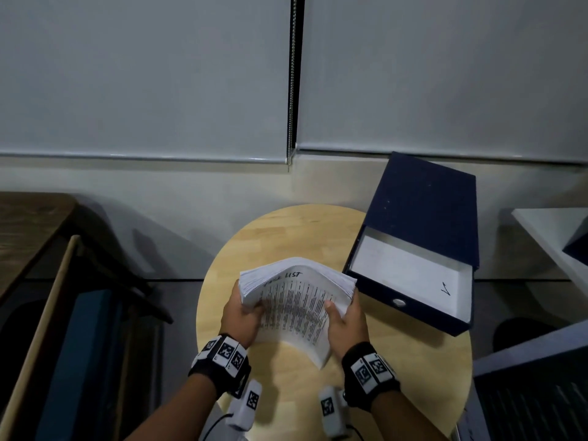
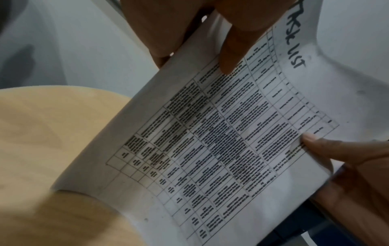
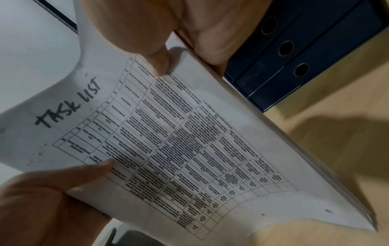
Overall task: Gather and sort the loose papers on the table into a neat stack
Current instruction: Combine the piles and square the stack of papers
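Note:
A thick stack of printed papers (image 1: 296,300) headed "TASK LIST" is held over the round wooden table (image 1: 286,237), bowed into a curve with its top edge fanned. My left hand (image 1: 251,308) grips its left edge, thumb on the top sheet and fingers underneath. My right hand (image 1: 337,313) grips the right edge the same way. In the left wrist view the stack (image 2: 221,141) fills the frame, with my left thumb (image 2: 233,50) pressing on the table print. In the right wrist view my right thumb (image 3: 160,63) pinches the stack (image 3: 179,141).
An open dark blue box file (image 1: 423,218) lies on the table's right side, its white-lined tray (image 1: 407,272) right beside the stack. A dark wooden desk (image 1: 25,233) stands at left and a white shelf (image 1: 556,227) at right. Window blinds hang behind.

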Demonstrator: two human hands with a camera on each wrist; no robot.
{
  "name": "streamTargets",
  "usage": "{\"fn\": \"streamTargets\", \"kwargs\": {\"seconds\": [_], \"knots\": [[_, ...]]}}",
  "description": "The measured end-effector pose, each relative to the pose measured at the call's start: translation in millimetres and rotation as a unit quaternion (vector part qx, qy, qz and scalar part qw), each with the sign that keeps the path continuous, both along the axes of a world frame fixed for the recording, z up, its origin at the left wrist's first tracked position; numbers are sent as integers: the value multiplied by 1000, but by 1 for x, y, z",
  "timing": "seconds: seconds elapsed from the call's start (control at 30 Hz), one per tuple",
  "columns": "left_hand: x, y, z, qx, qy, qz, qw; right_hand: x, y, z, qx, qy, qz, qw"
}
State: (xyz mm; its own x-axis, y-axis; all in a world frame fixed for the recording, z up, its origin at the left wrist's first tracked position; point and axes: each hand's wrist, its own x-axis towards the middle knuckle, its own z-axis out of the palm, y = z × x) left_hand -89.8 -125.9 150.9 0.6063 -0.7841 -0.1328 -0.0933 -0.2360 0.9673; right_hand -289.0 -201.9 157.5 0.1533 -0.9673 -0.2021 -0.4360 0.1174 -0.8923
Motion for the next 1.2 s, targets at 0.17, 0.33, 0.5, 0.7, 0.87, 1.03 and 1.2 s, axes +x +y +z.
{"fn": "streamTargets", "kwargs": {"seconds": [0.17, 0.33, 0.5, 0.7, 0.87, 1.03, 1.2], "knots": [[3, 4, -9, 16, 2, -16, 1000, -2, 0, -2, 4, 7, 20, 1000], [-5, 3, -1, -20, 1, -8, 1000, -1, 3, 5, -45, -28, -12, 999], [-10, 10, -14, 11, -27, -33, 999, -8, 11, -2, -19, -10, 29, 999], [3, 7, -26, 46, -4, -48, 998, -13, -1, 0, 8, -9, 6, 1000], [11, 14, -26, 48, 38, -95, 994, -19, -12, 49, -28, -101, 3, 994], [13, 22, -14, 44, 34, -159, 986, -30, -37, 83, -56, -163, -11, 985], [7, 18, -1, 14, -3, -201, 979, -38, -52, 110, -55, -211, -43, 975]]}}
